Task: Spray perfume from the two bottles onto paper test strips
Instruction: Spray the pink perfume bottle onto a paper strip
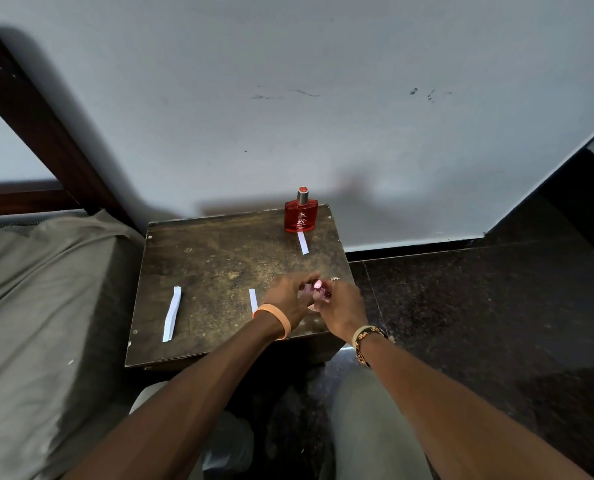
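A bed (29, 289) borders the tabletop (219, 258) on the left. Near that edge lies a folded paper strip (172, 313). Further right, a short strip (253, 300) lies just beside the left hand (288, 296), its long axis running away from the person. The hands meet at the near right corner, the left and the right hand (340, 306) both curled round a small pink bottle (314, 289); I cannot tell if its cap is off. Spraying likely means aiming leftward. Well behind stands the red bottle (301, 213), a third strip (302, 243) just before it.
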`<state>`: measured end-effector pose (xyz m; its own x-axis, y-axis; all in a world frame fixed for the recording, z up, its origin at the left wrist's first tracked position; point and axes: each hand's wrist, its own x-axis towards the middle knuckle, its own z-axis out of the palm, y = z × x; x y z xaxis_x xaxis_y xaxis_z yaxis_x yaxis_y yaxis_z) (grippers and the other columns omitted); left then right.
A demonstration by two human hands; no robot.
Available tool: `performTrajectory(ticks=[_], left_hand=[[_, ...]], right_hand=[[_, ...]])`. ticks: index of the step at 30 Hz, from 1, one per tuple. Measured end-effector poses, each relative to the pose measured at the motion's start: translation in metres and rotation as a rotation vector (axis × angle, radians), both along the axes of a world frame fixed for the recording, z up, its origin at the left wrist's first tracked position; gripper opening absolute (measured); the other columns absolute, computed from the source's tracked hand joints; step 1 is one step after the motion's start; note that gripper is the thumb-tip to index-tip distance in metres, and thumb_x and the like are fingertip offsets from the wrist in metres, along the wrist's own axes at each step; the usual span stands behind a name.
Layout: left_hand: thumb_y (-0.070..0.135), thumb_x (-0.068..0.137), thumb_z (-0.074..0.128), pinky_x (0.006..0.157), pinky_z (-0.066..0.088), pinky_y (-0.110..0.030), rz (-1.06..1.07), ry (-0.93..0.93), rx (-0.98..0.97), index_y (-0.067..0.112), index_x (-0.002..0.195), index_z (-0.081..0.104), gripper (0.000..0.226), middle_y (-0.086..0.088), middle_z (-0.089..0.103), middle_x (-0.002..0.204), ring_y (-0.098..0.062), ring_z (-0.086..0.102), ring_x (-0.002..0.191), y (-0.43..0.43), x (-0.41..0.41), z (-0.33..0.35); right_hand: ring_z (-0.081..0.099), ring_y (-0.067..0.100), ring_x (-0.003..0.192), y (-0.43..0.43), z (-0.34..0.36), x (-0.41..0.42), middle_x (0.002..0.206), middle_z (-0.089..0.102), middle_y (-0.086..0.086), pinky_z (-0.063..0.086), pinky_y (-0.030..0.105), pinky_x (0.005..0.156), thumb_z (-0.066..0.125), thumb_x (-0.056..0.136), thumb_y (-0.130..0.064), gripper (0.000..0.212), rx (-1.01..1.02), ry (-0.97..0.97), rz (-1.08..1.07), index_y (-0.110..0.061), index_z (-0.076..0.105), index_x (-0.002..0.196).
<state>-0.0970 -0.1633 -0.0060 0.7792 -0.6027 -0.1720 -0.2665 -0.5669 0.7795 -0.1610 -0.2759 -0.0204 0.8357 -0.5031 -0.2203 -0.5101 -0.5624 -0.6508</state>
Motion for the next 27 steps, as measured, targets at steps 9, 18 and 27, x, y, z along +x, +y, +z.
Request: performTrajectory(ticks=[9,18,27], left_hand=[[0.023,0.078,0.076,0.066,0.043,-0.013,0.089,-0.126,-0.028,0.022,0.091,0.076,0.013,0.006,0.074,0.084,-0.003,0.062,0.076,-0.0083,0.0031,-0.0018],[0.009,0.081,0.069,0.086,0.048,-0.025,-0.075,-0.23,-0.024,0.023,0.107,0.072,0.029,0.0,0.073,0.102,-0.014,0.065,0.094,-0.0019,0.0062,0.003],[0.011,0.083,0.068,0.084,0.051,-0.028,-0.047,-0.219,0.003,0.021,0.108,0.071,0.027,0.0,0.073,0.1,-0.015,0.065,0.092,-0.0055,0.0025,0.0037]], right_hand=[[0.068,0.017,0.086,-0.0043,0.0026,-0.0004,0.094,0.075,0.003,0.055,0.029,0.076,0.078,0.084,-0.025,0.023,-0.083,0.031,0.056,-0.021,0.075,0.106],[0.068,0.014,0.086,-0.005,0.0028,0.0005,0.092,0.074,-0.002,0.052,0.025,0.075,0.079,0.082,-0.025,0.02,-0.075,0.057,0.048,-0.02,0.076,0.101],[0.061,0.011,0.08,-0.0047,0.006,-0.001,0.096,0.075,0.0,0.046,0.022,0.073,0.08,0.081,-0.023,0.025,-0.047,0.049,0.028,-0.02,0.075,0.105]])
